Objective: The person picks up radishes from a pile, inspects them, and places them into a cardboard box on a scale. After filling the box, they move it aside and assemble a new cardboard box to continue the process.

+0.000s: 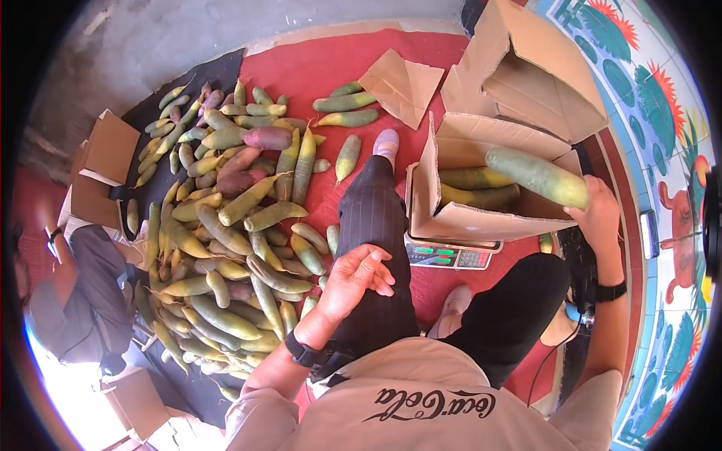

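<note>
My right hand (594,207) grips one end of a large green radish (535,177), tilted over a cardboard box (492,224). Inside that box lie more radishes (477,197), partly hidden by the held one. The box rests on a digital scale (444,255) with lit green displays and a keypad. My left hand (357,278) hovers above my left leg with its fingers loosely bent and nothing in it. To its left spreads a big pile of green and yellowish radishes (226,229), a few of them purplish red (267,137).
Another open carton (526,71) stands behind the box, beside a loose cardboard flap (401,86). Several radishes (346,118) lie apart on the red mat (323,56). At far left sits another person (83,293) near more cartons (109,146). A patterned tile wall (673,225) borders the right.
</note>
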`<move>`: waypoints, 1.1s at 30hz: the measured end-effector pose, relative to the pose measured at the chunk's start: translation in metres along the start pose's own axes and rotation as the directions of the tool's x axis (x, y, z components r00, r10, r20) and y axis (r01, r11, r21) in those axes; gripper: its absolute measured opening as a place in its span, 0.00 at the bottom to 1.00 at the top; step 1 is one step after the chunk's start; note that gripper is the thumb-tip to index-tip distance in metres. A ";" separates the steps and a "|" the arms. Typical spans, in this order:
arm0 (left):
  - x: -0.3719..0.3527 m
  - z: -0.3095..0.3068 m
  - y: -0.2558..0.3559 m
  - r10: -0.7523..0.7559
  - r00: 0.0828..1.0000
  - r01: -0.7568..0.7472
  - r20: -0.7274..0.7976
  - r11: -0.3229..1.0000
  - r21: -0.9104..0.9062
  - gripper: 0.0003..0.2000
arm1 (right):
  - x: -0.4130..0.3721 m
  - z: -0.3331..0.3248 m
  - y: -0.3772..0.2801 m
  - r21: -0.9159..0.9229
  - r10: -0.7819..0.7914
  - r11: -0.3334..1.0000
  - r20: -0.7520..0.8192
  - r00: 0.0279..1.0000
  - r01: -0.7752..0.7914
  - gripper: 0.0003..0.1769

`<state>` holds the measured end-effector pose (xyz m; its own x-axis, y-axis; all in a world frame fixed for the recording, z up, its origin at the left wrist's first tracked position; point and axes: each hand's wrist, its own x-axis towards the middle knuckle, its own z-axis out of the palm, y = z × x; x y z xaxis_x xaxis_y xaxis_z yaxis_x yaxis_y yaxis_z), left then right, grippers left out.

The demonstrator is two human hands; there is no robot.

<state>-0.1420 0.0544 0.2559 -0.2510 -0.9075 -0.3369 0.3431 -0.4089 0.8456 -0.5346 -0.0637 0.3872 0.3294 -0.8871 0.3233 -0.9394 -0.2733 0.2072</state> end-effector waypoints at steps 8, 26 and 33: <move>0.004 0.000 0.002 -0.035 0.999 0.035 -0.018 0.999 -0.001 0.17 | 0.040 0.056 -0.023 0.054 -0.009 0.999 0.288 0.957 -0.006 0.29; -0.010 -0.070 -0.018 0.143 0.924 -0.129 -0.355 0.990 0.064 0.13 | -0.049 0.037 -0.002 0.359 0.128 0.931 -0.145 0.981 -0.068 0.08; -0.018 -0.228 -0.090 0.565 0.529 0.383 -0.633 0.507 0.772 0.14 | -0.121 0.057 0.018 0.287 0.253 0.932 -0.071 0.965 -0.224 0.08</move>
<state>0.0378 0.0854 0.0909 0.6346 -0.7720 0.0374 -0.6210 -0.4804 0.6193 -0.5964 0.0175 0.2989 0.0866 -0.8989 0.4296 -0.9761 -0.1630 -0.1441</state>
